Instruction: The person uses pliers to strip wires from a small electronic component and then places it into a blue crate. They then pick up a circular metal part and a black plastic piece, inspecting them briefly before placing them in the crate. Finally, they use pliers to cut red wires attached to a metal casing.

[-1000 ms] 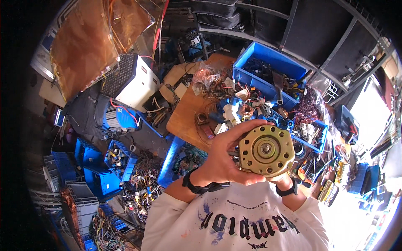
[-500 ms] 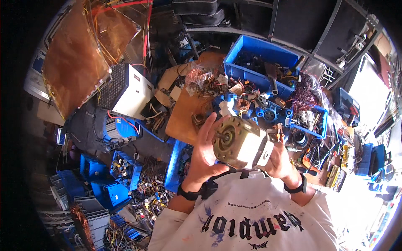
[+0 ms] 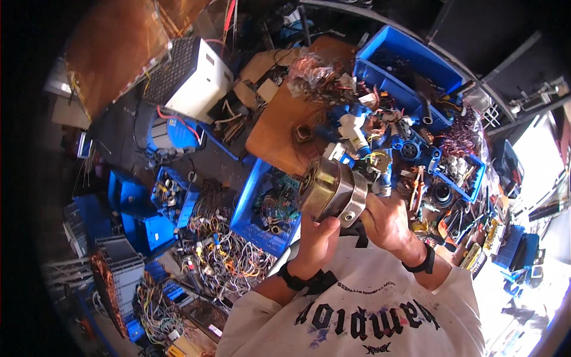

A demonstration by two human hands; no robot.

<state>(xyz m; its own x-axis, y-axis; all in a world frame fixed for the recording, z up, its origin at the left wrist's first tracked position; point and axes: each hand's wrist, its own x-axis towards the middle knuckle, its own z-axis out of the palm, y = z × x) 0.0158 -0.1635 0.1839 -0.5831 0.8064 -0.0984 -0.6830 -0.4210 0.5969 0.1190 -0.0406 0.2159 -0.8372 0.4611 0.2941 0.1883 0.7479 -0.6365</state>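
In the middle of the view I hold a heavy, brass-coloured electric motor up in front of my chest. Its squarish metal body lies tilted, with the shaft end turned to the far left. My left hand grips it from the near side, thumb along the lower face and the other fingers hidden behind it. Against the end nearest me, my right hand is closed, its fingers curled and partly out of sight. Black bands circle both wrists.
An orange-brown board lies beyond the motor, beside blue-and-white connectors and pliers. Blue bins stand at the back and left. One blue crate holds circuit boards. Tangled cables cover the lower left.
The motor has turned in my hands, so its round end face no longer points toward me. My left hand has slid lower beneath it. The whole view has shifted and tilted.
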